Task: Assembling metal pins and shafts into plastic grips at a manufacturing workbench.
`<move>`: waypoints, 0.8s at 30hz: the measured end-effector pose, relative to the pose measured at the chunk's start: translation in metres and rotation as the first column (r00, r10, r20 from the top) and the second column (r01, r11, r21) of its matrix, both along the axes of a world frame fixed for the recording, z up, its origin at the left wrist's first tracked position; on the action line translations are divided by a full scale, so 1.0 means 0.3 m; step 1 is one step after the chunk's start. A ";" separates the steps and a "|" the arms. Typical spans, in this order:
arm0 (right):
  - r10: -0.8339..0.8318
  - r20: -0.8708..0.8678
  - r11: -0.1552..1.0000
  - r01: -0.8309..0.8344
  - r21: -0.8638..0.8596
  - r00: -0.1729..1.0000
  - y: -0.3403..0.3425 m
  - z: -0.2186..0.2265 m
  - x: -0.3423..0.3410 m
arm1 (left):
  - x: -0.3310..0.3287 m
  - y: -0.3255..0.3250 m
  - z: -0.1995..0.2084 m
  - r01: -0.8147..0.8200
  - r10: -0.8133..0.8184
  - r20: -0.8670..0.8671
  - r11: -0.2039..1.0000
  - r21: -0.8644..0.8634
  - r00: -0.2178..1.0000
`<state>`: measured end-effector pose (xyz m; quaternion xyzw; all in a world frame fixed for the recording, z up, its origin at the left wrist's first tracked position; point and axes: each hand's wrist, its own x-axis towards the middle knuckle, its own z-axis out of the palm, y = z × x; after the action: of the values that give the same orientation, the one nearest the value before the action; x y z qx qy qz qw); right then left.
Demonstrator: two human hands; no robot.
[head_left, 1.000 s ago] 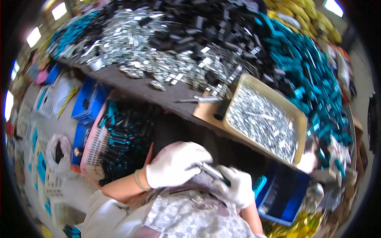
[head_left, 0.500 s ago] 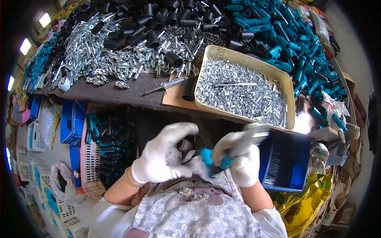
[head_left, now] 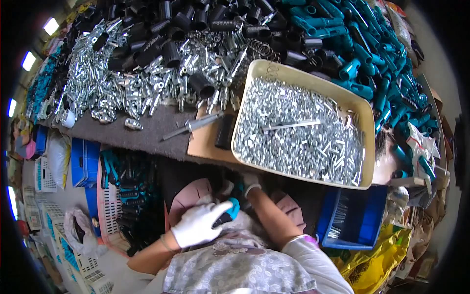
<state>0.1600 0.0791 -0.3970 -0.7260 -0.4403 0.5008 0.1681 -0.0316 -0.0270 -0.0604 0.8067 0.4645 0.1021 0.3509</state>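
L hand, white-gloved, is low over the lap, fingers bent & gripping a teal-and-black part, which sits just above the apron, left of the R forearm. R hand reaches away, partly in dark under the bench edge; its fingers are hidden, so can't tell if open or closed, or if it holds anything.

In the way: bench edge overhangs the R hand, w/ a cream tray just right of & above it, full of small silver bits, a slim metal rod on top. Left of tray, a black cylinder is on a cardboard piece; a metal tool lies partly on the board, tip out left.

Far side of bench: silver pcs heaped left, black tubes mid, teal housings right.

Below bench, left: pink crate w/ dark & teal pcs, blue bins beside it. Right: blue bin w/ thin rods, yellow bag nr it.
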 end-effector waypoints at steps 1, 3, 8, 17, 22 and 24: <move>0.360 0.150 0.925 -0.373 0.070 0.921 -0.020 -0.031 -0.045 | -0.016 -0.018 -0.057 -0.051 0.049 -0.047 0.998 -0.039 0.998; 0.390 0.137 0.913 -0.401 0.070 0.911 -0.022 -0.047 -0.082 | -0.018 -0.026 -0.114 -0.141 0.144 0.023 0.986 -0.093 0.989; 0.467 0.119 0.878 -0.475 0.060 0.876 -0.023 -0.018 -0.110 | -0.010 -0.036 -0.175 -0.247 0.247 -0.035 0.969 0.001 0.968; 0.568 0.118 0.814 -0.577 0.070 0.815 -0.061 0.040 -0.032 | 0.026 -0.003 -0.223 -0.312 0.311 -0.045 0.950 -0.007 0.949; 0.624 0.130 0.768 -0.635 0.083 0.771 -0.078 0.110 -0.029 | 0.023 -0.001 -0.230 -0.349 0.349 0.045 0.937 -0.012 0.936; 0.635 0.153 0.754 -0.650 0.089 0.757 -0.047 0.152 -0.031 | 0.050 0.019 -0.233 -0.353 0.352 0.043 0.936 0.011 0.935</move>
<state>0.1508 0.0651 -0.3515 -0.5442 -0.7049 0.4549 0.0097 -0.0166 -0.0213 -0.1304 0.7113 0.5935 0.1838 0.3287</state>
